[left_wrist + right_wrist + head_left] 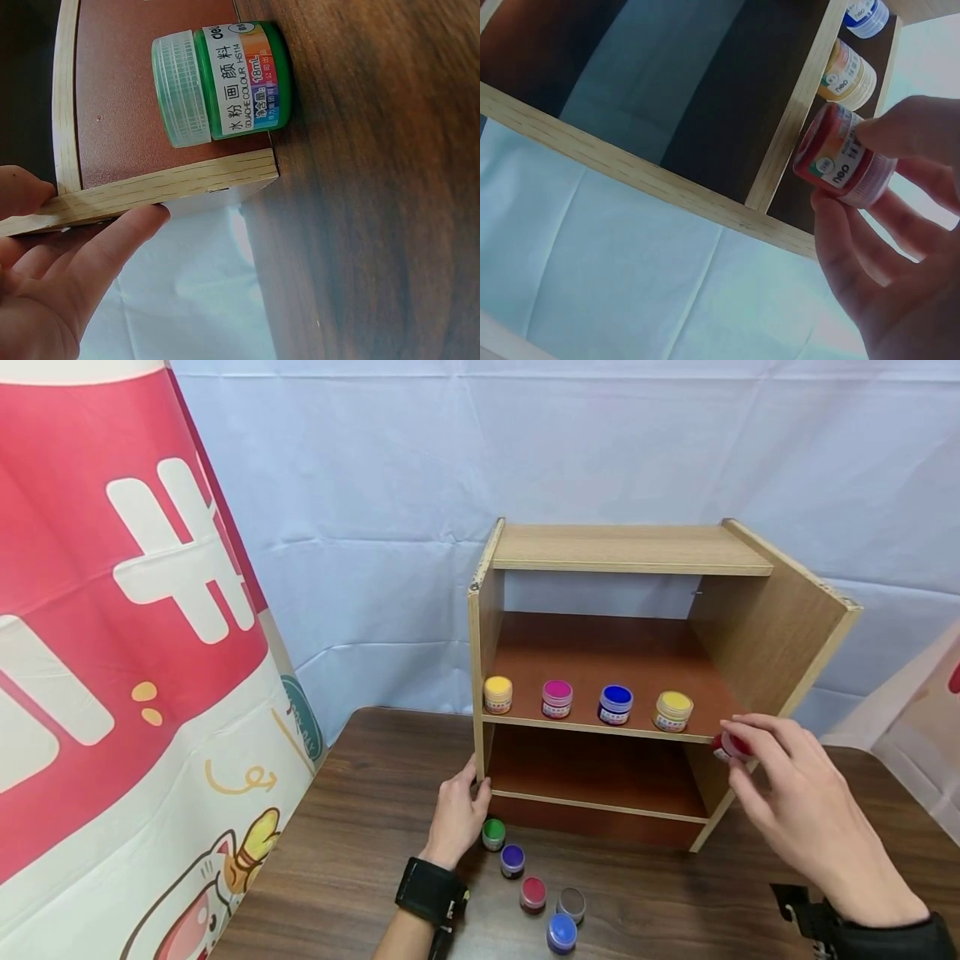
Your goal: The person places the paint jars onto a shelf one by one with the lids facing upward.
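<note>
Here we have the red paint jar [729,747] at the right end of the middle shelf [607,652], pinched between thumb and fingers of the right hand [802,802]; whether its base touches the wood, we cannot tell. Just left of it, along the near edge, we count four jars standing apart: a right-hand yellow jar [672,712], a dark blue jar [615,705], a pink jar [557,700] and a far-left yellow jar [497,695]. So we'd call four placed and a fifth nearly there, not yet let go. Over on the left, well apart from its partner, the left hand [456,810] grips the side panel of the wooden shelf unit [780,627], thumb and fingers on opposite faces, steadying it, we judge. And down on the table [360,802], near side, we see five jars left unshelved: a green jar [493,834] close to that panel's foot, then a purple jar [512,861], a crimson jar [533,894], a grey-topped jar [572,904] and, nearest us, a bright blue jar [562,933]. About halfway, we reckon!
</note>
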Motion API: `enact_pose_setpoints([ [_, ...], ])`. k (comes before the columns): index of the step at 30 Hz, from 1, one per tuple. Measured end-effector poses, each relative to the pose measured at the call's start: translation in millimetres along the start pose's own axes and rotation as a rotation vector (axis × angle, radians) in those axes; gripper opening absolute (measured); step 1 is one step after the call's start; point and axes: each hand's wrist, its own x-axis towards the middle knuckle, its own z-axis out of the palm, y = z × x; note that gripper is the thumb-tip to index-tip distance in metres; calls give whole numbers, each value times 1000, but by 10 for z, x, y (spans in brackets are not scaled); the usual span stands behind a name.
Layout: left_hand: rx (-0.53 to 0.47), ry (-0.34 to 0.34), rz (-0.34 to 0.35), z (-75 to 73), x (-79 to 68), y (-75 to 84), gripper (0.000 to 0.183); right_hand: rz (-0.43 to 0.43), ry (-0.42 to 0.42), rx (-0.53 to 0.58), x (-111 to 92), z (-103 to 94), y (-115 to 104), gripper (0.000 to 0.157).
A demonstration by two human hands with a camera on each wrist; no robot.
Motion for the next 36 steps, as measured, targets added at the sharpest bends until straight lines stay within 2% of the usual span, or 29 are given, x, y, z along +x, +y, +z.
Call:
enact_pose_setpoints([
  [11, -7, -17, -14, -10, -9, 18, 45, 33, -54, -27, 55, -4, 37, 42],
  [20, -10, -23, -17, -10, -7, 9, 46, 2, -32, -27, 82, 39, 83, 35],
  [28, -2, -16, -10, -9, -12, 6, 45, -42, 67, -32, 118, 105, 101, 35],
  [36, -7, -14, -5, -15, -4, 5, 45, -43, 32, -66, 139, 109, 118, 38],
])
